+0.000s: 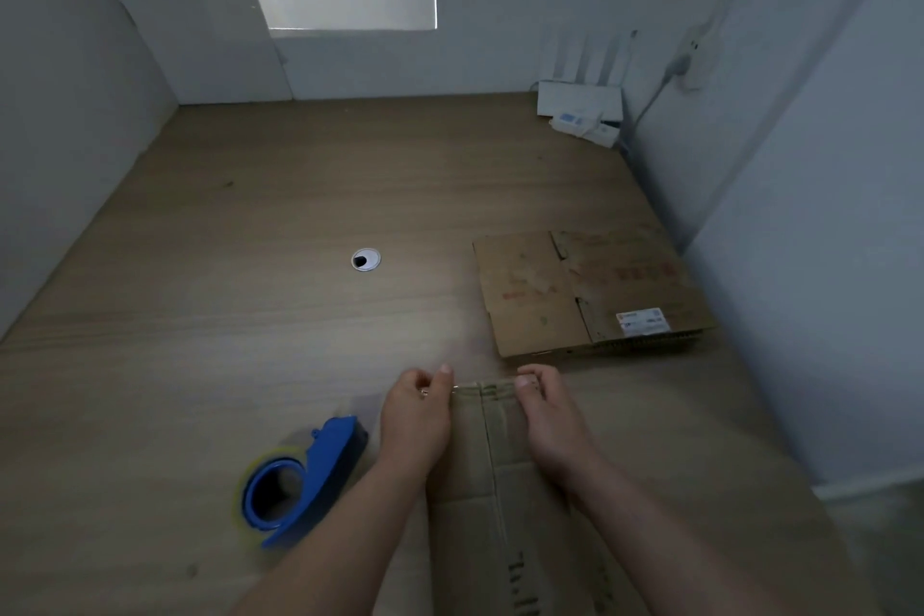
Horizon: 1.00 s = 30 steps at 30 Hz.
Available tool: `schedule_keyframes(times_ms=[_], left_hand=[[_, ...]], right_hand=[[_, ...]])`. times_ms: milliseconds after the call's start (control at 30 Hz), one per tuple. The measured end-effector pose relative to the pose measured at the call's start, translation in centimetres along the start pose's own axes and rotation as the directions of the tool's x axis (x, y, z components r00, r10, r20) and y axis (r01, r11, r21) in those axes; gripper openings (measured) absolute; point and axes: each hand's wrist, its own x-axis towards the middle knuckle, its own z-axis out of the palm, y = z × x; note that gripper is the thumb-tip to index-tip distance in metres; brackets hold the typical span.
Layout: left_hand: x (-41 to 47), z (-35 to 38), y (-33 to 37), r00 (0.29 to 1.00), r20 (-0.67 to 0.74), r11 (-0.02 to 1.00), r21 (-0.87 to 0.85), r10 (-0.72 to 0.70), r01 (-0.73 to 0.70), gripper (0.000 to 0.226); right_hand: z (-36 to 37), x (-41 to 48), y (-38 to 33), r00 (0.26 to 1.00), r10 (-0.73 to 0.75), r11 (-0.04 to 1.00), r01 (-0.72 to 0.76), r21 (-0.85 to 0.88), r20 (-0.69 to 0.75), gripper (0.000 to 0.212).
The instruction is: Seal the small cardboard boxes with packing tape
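Desk (250, 265) of pale wood fills the view, with white walls on three sides. Box (492, 435) lies at the near edge, its top flaps closed and meeting in a seam down the middle. Flat cardboard (575, 295) rests beyond it to the right, well apart from the box. Blue tape dispenser (305, 475) sits just left of the left forearm, on its side. Left hand (415, 420) and right hand (550, 420) each grip a far corner of the box, fingers curled over the far edge, thumbs on top. White router (580, 105) stands in the far right corner; a cable hole (365, 259) marks mid-desk
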Motion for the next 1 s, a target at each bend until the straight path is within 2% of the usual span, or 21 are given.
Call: schedule_keyframes(times_ms=[100, 200, 333, 467, 533, 600, 667, 733, 800, 833, 933, 1000], left_hand=[[-0.1, 0.0, 0.2, 0.995, 0.049, 0.994, -0.052, -0.089, 0.092, 0.035], [-0.1, 0.1, 0.9, 0.967, 0.089, 0.953, -0.168, -0.240, 0.252, 0.035], [0.0, 0.0, 1.8, 0.930, 0.070, 0.916, -0.161, -0.360, 0.367, 0.032], [0.0, 0.2, 2.1, 0.908, 0.083, 0.905, -0.091, -0.410, 0.417, 0.033], [0.1, 0.2, 2.1, 0.903, 0.087, 0.903, -0.053, -0.421, 0.426, 0.039], [0.1, 0.1, 2.1, 0.899, 0.081, 0.901, -0.016, -0.431, 0.434, 0.043], [0.0, 0.2, 2.2, 0.909, 0.071, 0.912, 0.035, -0.410, 0.409, 0.041], [-0.4, 0.5, 2.0, 0.958, -0.012, 0.946, 0.156, -0.285, 0.284, 0.035], [-0.4, 0.6, 1.6, 0.987, -0.116, 0.959, 0.246, -0.111, 0.137, 0.035], [-0.2, 0.6, 1.5, 0.988, -0.124, 0.958, 0.261, -0.089, 0.119, 0.034], [1.3, 0.6, 1.4, 0.974, -0.041, 0.958, 0.175, -0.222, 0.225, 0.021], [2.1, 0.7, 1.6, 0.947, 0.024, 0.946, 0.058, -0.321, 0.319, 0.032]], right_hand=[[-0.3, 0.3, 0.2, 0.999, 0.044, 0.995, -0.046, 0.083, 0.020, 0.014], [-0.4, 0.5, 0.8, 0.994, 0.082, 0.992, -0.089, 0.093, 0.071, 0.018], [-0.4, 0.6, 0.6, 0.990, 0.095, 0.992, -0.103, 0.079, 0.100, 0.030], [-0.7, 0.6, 0.3, 0.988, 0.091, 0.995, -0.084, -0.060, 0.122, 0.050], [-0.8, 0.4, 0.4, 0.996, -0.014, 0.972, 0.035, -0.233, 0.090, 0.057], [-0.9, 0.3, 0.6, 0.982, -0.164, 0.948, 0.184, -0.259, 0.096, 0.049], [-0.8, 0.3, 0.8, 0.971, -0.224, 0.950, 0.237, -0.201, 0.087, 0.026], [-0.7, 0.4, 0.7, 0.973, -0.224, 0.951, 0.232, -0.202, 0.065, 0.013], [-0.6, 0.2, 0.3, 0.975, -0.217, 0.945, 0.222, -0.241, 0.049, 0.011], [-0.5, 0.0, 0.2, 0.975, -0.219, 0.941, 0.221, -0.255, 0.035, 0.011], [-0.4, -1.0, 0.7, 0.975, -0.223, 0.936, 0.209, -0.284, -0.018, 0.012], [-0.2, -1.4, 0.6, 0.977, -0.207, 0.936, 0.184, -0.299, -0.046, 0.012]])
